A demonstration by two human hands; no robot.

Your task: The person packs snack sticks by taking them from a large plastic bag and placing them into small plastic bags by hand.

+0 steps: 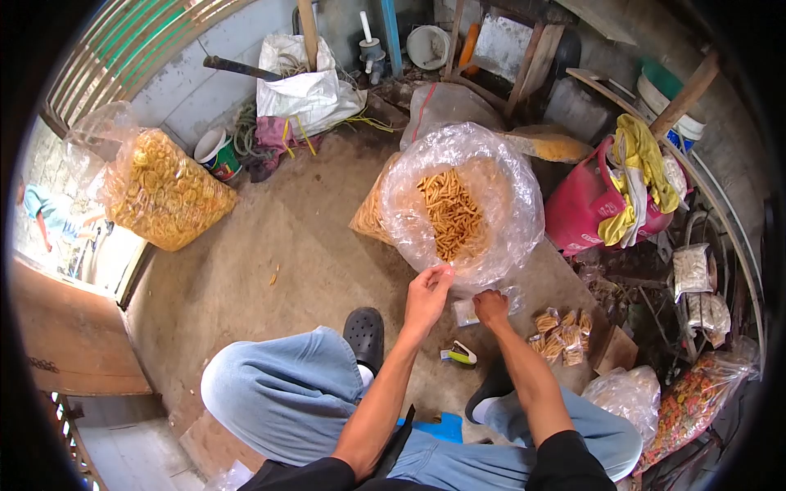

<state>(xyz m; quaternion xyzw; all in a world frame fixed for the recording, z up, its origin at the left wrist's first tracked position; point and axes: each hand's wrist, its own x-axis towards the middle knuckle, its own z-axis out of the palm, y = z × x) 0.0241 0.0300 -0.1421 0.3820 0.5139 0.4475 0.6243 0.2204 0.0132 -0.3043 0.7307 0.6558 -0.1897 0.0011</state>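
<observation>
A big clear plastic bag [516, 192] stands open before me, with brown stick-shaped snacks [450, 214] inside. At its near rim is my left hand [429, 296], thumb and fingers pinched together; what they hold, if anything, is too small to make out. My right hand [492, 310] is closed over small clear plastic bags [466, 313], its fingers curled down on the plastic. Below the hands a green and white stapler [460, 353] lies on the floor. Several small filled snack packets [565, 335] are heaped to the right of my right hand.
A large bag of round yellow chips [168, 192] leans at the left. A red tub [577, 196] with yellow cloth stands at the right, and a bag of colourful snacks [696, 401] lies lower right. White sacks [307, 98] sit by the wall. Outside, a person [53, 214] is partly visible.
</observation>
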